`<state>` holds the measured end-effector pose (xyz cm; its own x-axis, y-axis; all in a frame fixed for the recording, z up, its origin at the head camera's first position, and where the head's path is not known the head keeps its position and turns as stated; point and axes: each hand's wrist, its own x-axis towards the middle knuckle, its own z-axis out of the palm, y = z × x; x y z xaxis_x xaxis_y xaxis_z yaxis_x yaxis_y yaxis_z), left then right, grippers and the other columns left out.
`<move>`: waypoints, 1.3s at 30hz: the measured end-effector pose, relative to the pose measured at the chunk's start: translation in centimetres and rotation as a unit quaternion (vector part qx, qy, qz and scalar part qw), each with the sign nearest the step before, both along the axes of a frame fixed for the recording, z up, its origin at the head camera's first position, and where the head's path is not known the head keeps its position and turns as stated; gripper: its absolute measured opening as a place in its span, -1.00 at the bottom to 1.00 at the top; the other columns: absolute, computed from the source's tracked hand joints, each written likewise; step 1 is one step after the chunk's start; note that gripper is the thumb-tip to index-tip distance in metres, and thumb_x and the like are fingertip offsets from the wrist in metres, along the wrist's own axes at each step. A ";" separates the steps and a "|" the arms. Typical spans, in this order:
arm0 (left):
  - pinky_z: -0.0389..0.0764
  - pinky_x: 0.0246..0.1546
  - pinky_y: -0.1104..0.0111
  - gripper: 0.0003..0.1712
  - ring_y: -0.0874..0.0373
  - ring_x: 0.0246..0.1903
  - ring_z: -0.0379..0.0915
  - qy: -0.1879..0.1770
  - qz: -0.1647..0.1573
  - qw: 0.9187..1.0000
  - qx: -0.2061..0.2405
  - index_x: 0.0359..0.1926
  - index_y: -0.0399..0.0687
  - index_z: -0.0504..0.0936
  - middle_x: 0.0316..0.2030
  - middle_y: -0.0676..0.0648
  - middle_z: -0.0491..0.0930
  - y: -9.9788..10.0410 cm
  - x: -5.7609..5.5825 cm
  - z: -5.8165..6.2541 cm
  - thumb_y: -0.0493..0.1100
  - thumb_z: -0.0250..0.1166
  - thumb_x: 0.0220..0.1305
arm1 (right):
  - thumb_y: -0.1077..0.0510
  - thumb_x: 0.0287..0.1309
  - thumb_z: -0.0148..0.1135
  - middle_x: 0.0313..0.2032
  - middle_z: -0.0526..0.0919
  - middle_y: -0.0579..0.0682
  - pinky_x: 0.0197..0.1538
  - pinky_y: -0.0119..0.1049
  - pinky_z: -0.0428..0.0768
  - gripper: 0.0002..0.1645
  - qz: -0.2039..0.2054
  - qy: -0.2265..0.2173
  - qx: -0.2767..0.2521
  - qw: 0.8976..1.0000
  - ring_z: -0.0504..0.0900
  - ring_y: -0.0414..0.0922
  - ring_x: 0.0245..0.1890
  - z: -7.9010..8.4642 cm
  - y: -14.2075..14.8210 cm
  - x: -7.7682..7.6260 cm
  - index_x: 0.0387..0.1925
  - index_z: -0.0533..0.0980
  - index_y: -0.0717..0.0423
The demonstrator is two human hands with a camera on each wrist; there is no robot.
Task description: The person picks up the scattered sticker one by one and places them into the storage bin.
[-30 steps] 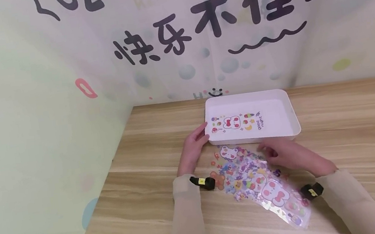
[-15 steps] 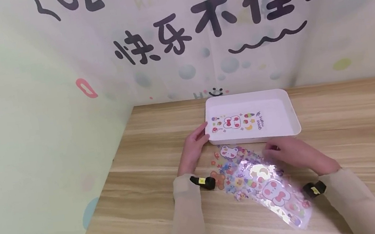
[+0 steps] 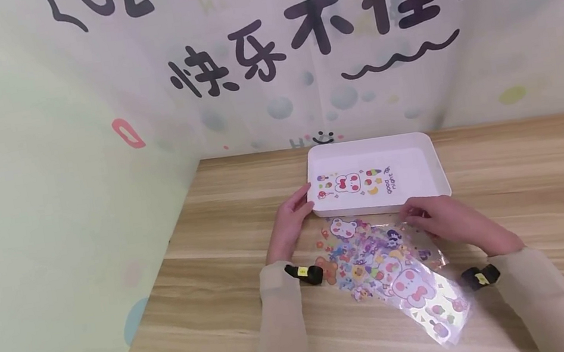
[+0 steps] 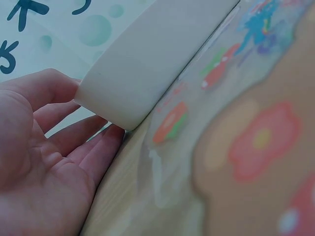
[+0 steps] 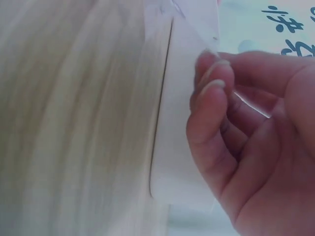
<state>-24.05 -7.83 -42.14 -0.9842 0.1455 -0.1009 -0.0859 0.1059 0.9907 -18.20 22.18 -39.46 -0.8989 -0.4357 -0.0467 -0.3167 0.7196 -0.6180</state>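
Observation:
At the left end of the white tray (image 3: 423, 177), my left hand (image 3: 287, 223) rests with its fingertips against the outer wall. In the left wrist view, the fingers (image 4: 101, 152) reach the tray's lower corner. My right hand (image 3: 445, 219) is at the tray's front edge, thumb and fingertips together, pinching the edge of a clear sticker sheet (image 3: 426, 240). That sheet slants up from a pile of overlapping stickers (image 3: 358, 258) in front of the tray. In the right wrist view, the right hand (image 5: 246, 132) hides part of the tray wall (image 5: 177, 132).
A sheet with a rabbit print and "good night" (image 3: 348, 183) lies inside the tray on its left side. Another rabbit sticker sheet (image 3: 435, 305) extends from the pile toward the front. The wooden table (image 3: 213, 306) meets a printed wall cloth (image 3: 262, 112) behind the tray.
My right hand has shifted slightly right and raised a clear sheet from the pile, its edge now showing apart from the others. My left hand stays at the tray.

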 end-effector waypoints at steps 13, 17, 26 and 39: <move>0.31 0.11 0.40 -0.53 0.19 0.18 0.19 -0.001 0.000 1.000 0.005 0.18 0.06 0.38 0.19 0.08 0.31 0.1 0.5 0.7 -0.25 0.10 0.24 | 0.25 0.12 0.08 -0.42 0.53 -0.04 -0.60 -0.37 0.49 -0.74 0.004 -0.028 -0.005 1.000 0.43 -0.20 -0.62 0.6 1.1 -0.1 -0.11 0.48 0.13; 0.31 0.11 0.39 -0.53 0.20 0.17 0.20 -0.003 0.001 1.000 0.005 0.18 0.07 0.38 0.18 0.10 0.32 0.0 0.3 0.5 -0.25 0.11 0.23 | 0.21 0.18 0.05 -0.55 0.49 -0.09 -0.64 -0.38 0.44 -0.75 0.007 -0.022 -0.005 1.000 0.40 -0.21 -0.68 0.6 1.4 -0.1 -0.11 0.52 0.11; 0.32 0.11 0.40 -0.56 0.31 0.13 0.24 0.016 0.006 1.000 0.004 0.14 0.23 0.43 0.15 0.18 0.34 -0.2 -0.8 -1.8 -0.18 0.13 0.23 | -0.03 0.22 0.01 -0.72 0.40 -0.12 -0.67 -0.38 0.38 -0.72 -0.033 0.005 -0.011 0.999 0.37 -0.19 -0.72 1.1 1.7 -0.3 -0.22 0.55 0.02; 0.31 0.12 0.38 -0.53 0.23 0.16 0.22 0.006 -0.002 1.000 0.000 0.20 0.03 0.36 0.19 0.09 0.31 0.0 0.6 0.8 -0.23 0.10 0.24 | 0.09 0.24 0.01 -0.62 0.42 -0.04 -0.63 -0.38 0.43 -0.81 -0.052 0.009 -0.030 0.998 0.40 -0.14 -0.63 1.8 3.1 -0.4 -0.18 0.48 0.05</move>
